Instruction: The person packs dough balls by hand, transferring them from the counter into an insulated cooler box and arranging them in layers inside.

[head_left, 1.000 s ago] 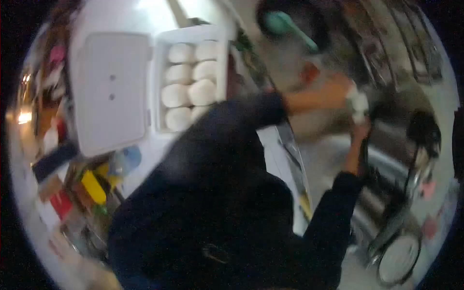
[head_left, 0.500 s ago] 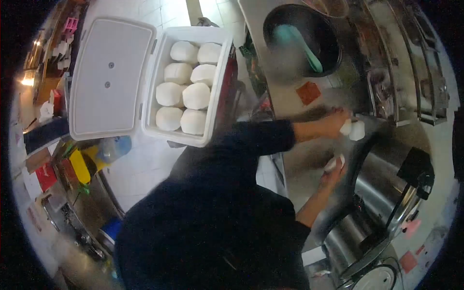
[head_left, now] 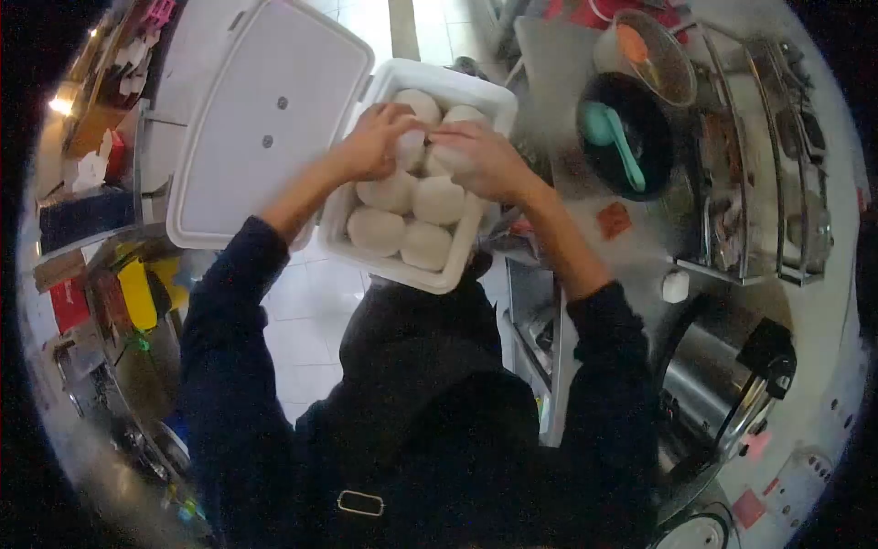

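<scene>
A white box (head_left: 330, 222) with an open lid (head_left: 265, 110) holds several round white pieces, such as the one (head_left: 375, 231) at its near end. Over the box's upper left part is my left hand (head_left: 373, 145), its fingers curled at a white piece. My right hand (head_left: 485, 157) reaches in from the right, fingers bent over the pieces beside it. The two hands are close together, and whether either grips a piece is hard to make out.
On the counter (head_left: 567, 91) at the right are a black bowl (head_left: 654, 137) with a turquoise ladle (head_left: 625, 151), an orange-red square (head_left: 614, 220) and a white piece (head_left: 676, 286). A steel pot (head_left: 709, 366) stands lower right, and wire racks (head_left: 745, 174) line the right side.
Both hands have moved from the counter at the right to the box. The view has turned, so the box appears further right. One white piece now lies by itself on the counter.
</scene>
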Demonstrator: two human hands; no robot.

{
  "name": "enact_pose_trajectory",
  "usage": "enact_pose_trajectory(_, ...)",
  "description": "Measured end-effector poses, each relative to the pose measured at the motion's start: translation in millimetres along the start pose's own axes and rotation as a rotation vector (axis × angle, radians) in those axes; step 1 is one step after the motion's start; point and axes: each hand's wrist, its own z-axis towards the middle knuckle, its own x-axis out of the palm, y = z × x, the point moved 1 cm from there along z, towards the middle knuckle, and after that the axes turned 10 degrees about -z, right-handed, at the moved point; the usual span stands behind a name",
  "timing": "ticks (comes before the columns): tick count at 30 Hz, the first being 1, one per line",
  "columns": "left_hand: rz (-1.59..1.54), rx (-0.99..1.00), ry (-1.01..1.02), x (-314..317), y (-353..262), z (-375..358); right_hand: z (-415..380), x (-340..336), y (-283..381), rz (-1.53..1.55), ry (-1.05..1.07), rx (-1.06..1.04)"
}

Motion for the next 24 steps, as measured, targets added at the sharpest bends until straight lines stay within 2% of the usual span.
enact_pose_trajectory(1, 0.043, -0.024, 0.058, 7, 19, -3, 5, 21, -9, -0.097, 0.078, -0.015)
enact_pose_trajectory(2, 0.135, 0.043, 0.121, 7, 14, -5, 4, 48, -21, -0.196, 0.160, -0.034)
enact_pose_trajectory(4, 0.173, 0.020, 0.063, 23, 16, -7, 8, 59, -26, -0.214, 0.365, -0.035)
enact_pose_trajectory(7, 0.209, 0.037, -0.057, 37, 17, -20, 5, 64, -19, -0.300, 0.395, 0.025)
enact_pose_trajectory(10, 0.142, 0.028, -0.168, 29, 6, -19, 2, 56, -14, -0.339, 0.261, -0.025)
enact_pose_trajectory(15, -0.005, -0.038, -0.274, 21, -16, -18, 0, 46, -12, -0.254, 0.190, 0.086)
enact_pose_trajectory(18, 0.036, 0.013, -0.348, 25, -7, 7, -1, 44, -13, -0.240, 0.125, 0.122)
enact_pose_trajectory(21, 0.158, 0.013, -0.268, 38, 3, 23, -12, 22, 2, -0.102, -0.057, 0.221)
enact_pose_trajectory(24, 0.290, -0.090, -0.016, 45, 0, 16, -61, -11, 25, 0.071, -0.345, 0.433)
